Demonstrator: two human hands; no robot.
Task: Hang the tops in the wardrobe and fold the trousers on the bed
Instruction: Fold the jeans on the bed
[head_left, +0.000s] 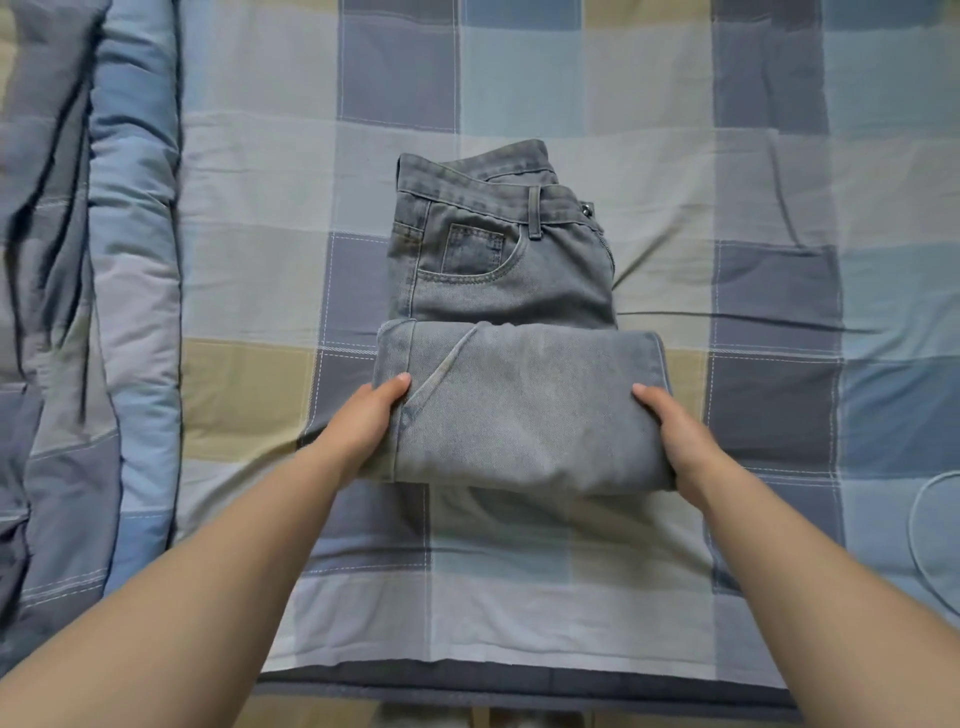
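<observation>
Gripped by left hand (371, 415) and right hand (670, 421) — folded jeans (514, 405).

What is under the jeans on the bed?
The jeans lie on a checked bedsheet. Left hand and right hand grip the folded legs; their fingers underneath are hidden.

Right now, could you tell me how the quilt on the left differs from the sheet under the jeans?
The quilt is puffy and bunched into deep folds; the sheet lies flat with only light creases. The quilt lies along the bed's left edge with nothing on it in view; the sheet carries the jeans, which both hands hold. Both share the same blue, grey and tan check.
</observation>
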